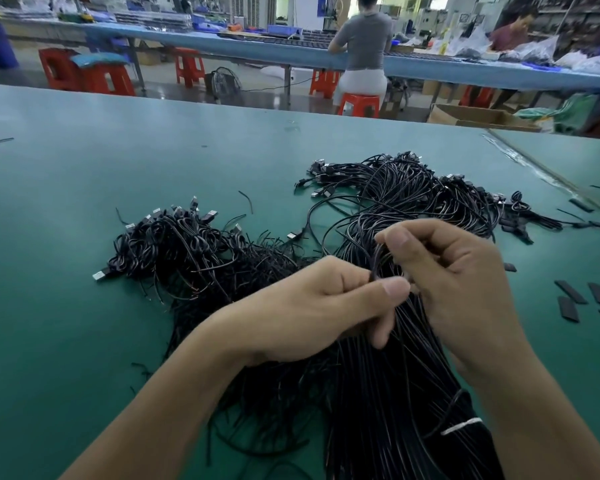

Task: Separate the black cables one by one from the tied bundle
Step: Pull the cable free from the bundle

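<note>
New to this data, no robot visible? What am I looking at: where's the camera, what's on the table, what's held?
No machine here: a person works with bare hands, and the single picture comes from a camera worn on the head, looking forward and down. The green table carries a tied bundle of black cables, bound by a white tie, and a loose pile of cables to its left. Short black pieces lie at the right. The left hand grips strands of the bundle; the right hand pinches a black cable just above them.
</note>
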